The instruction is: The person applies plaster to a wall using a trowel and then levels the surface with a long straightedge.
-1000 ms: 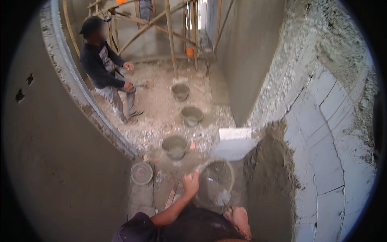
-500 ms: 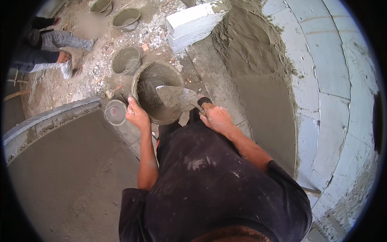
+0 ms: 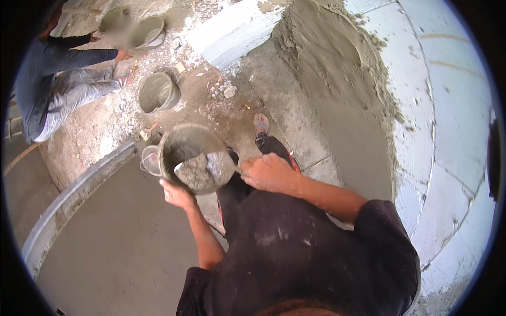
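My left hand (image 3: 179,194) grips the side of a mortar-crusted bucket (image 3: 184,132) held in front of my body. My right hand (image 3: 269,173) is closed round the handle of a trowel (image 3: 220,163), whose blade lies inside the bucket under a thick lump of wet grey mortar (image 3: 192,174). Just left of the bucket, a small translucent round container (image 3: 149,159) sits low beside a brush-like tool (image 3: 147,131). One sandalled foot of mine (image 3: 261,122) shows on the concrete beyond the bucket.
A co-worker (image 3: 63,68) bends forward at the upper left, near more mortar buckets (image 3: 158,92). A white block (image 3: 232,31) lies beyond me. Wet mortar (image 3: 337,89) and a white block wall (image 3: 443,105) run along my right; a curved, plastered edge (image 3: 79,200) runs along my left.
My view has swung down to the bucket. The trowel now carries a heaped lump of mortar. The co-worker leans further toward the buckets, and my foot has come into sight.
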`<state>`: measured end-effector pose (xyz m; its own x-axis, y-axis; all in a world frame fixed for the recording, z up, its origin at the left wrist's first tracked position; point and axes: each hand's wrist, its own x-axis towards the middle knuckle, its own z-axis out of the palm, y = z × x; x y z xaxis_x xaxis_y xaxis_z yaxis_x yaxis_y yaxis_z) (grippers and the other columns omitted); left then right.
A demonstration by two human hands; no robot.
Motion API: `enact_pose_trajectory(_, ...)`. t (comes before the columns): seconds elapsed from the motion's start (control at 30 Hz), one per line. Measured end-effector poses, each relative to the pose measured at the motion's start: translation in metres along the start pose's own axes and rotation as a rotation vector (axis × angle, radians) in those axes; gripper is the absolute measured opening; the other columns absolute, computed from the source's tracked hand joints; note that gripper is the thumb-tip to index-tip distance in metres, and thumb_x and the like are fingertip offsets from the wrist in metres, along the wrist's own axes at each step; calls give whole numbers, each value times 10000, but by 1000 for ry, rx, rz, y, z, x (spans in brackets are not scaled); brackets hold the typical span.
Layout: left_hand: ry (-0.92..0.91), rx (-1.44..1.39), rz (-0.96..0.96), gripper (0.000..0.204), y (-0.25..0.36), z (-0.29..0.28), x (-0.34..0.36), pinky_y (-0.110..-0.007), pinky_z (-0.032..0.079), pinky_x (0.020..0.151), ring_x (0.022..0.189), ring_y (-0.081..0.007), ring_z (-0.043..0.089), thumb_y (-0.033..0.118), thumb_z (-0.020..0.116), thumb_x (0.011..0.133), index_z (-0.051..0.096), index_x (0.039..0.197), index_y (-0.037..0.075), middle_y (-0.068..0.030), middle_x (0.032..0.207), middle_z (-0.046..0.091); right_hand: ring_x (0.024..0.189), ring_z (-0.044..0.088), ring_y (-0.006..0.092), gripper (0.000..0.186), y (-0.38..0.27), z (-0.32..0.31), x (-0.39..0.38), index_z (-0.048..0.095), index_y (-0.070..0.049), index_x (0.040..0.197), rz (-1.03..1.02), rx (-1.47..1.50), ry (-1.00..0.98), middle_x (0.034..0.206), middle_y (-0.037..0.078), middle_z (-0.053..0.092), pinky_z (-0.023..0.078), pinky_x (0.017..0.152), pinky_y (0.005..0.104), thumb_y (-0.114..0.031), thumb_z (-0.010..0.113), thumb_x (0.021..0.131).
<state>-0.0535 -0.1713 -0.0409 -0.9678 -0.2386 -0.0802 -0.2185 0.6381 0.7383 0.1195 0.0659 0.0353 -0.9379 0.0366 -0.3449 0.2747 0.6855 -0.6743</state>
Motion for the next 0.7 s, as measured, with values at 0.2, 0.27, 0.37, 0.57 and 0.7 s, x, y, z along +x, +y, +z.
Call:
enact_pose_trajectory(0.2,-83,20,-26,523,-61,51,20,-341,431,631,663,-172,474,357,449,1009,589,853,-123,-87,742,588,650,633,171,320,179,19,44,665,-21,996,244,918,-198,763,87,670,527,613,327,-296,680,833)
enact_pose_trajectory(0.27,-113,33,0,521,-74,74,26,-332,408,596,633,-157,434,357,450,1009,565,797,-105,-58,697,550,682,623,144,329,297,29,60,659,-27,1016,465,835,-117,782,55,666,531,617,306,-319,651,867)
enact_pose_trajectory(0.37,-142,100,22,520,-86,91,33,-314,386,564,617,-141,402,352,440,1011,542,753,-88,-40,666,511,814,665,241,372,415,17,72,642,-14,1028,889,847,430,836,162,681,526,651,362,-350,622,871)
enact_pose_trajectory(0.57,-181,131,-34,528,-78,142,16,-322,360,548,621,-131,387,384,427,1008,450,683,-31,-17,646,448,833,646,421,396,349,126,55,602,36,1053,852,300,341,905,264,650,511,730,459,-299,648,848)
enact_pose_trajectory(0.7,-292,183,-59,524,-95,152,7,-325,335,545,603,-133,355,387,428,1008,423,653,2,0,623,406,867,628,452,443,389,126,80,586,34,1075,866,338,663,931,292,639,503,739,489,-344,646,852)
